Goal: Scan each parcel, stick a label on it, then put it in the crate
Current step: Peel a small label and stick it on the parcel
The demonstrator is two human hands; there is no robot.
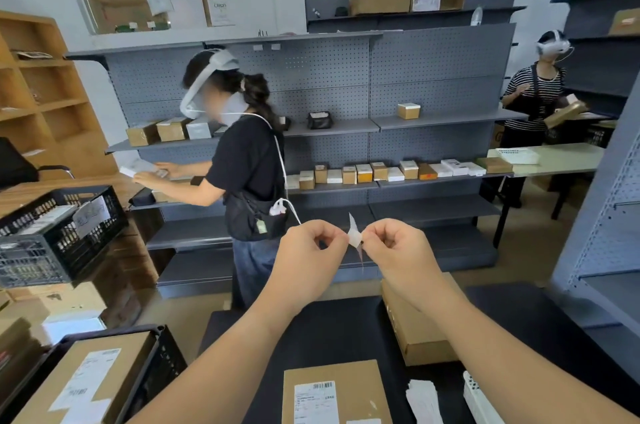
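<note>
While raised, both hands' fingers (341, 237) pinch the label (355, 236).

Label aloft, parcels on the bench, crate at left.
Small white label (355, 236), crumpled, held in the air above the bench (329, 330). Flat brown parcel (336, 392) at the near edge; second parcel (415, 330) behind it, right. Black lattice crate (166, 354) holds a third parcel (86, 378).

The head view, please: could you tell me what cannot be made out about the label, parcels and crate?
All in the head view:
- Label: pinched between left hand and right hand; print unseen.
- Front parcel: cut off by bottom edge; text too small.
- Side parcel: partly behind right forearm.
- Crate: inside hidden by packed parcel.
</note>
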